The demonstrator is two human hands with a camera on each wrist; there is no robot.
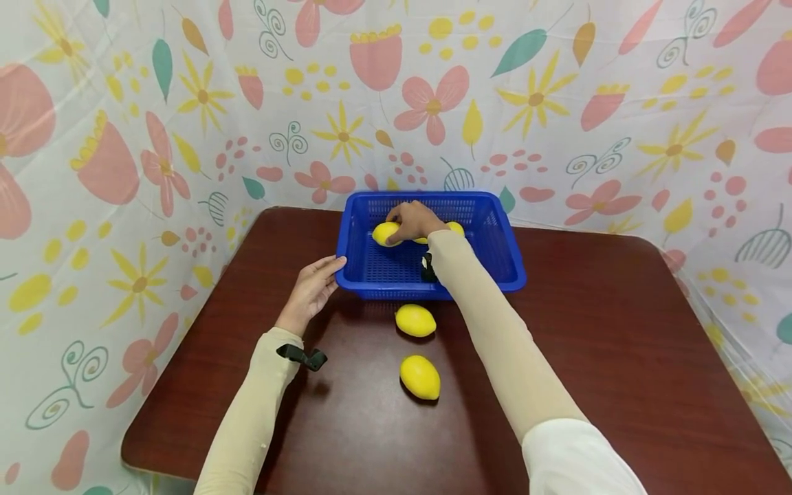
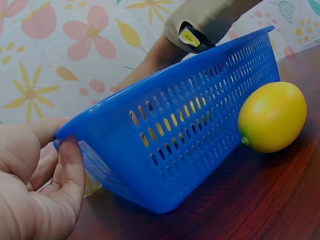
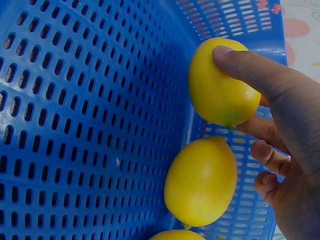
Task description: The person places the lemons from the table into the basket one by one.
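Basket: one deep blue, rectangular, perforated plastic basket (image 1: 396, 286), standing upright on a dark reddish-brown, wood-grained worktop (image 1: 594, 323).

Left fingers (image 2: 71, 167): mine; set narrow, pinching the basket's rim on its left side near the front corner.

Right fingers (image 3: 267, 131): mine; curved around one plump, oval, yellow lemon (image 3: 215, 95), thumb pressed on its skin. Location of this lemon: inside the basket, towards the left end. Whether it bears on the basket floor, I cannot tell.

Also inside the basket: a second yellow oval lemon (image 3: 201, 181), just beside the one I hold; a third yellow oval lemon (image 3: 177, 235), next in the row, mostly cut off in the right wrist view.

On the worktop before me: one yellow lemon (image 1: 416, 321) just in front of the basket; another yellow lemon (image 1: 420, 377) nearer me, lying apart from it.

Worn: cream sleeves (image 1: 495, 330), a black strap (image 1: 297, 355) at my left wrist.

Backdrop: white floral-printed cloth (image 1: 383, 158).
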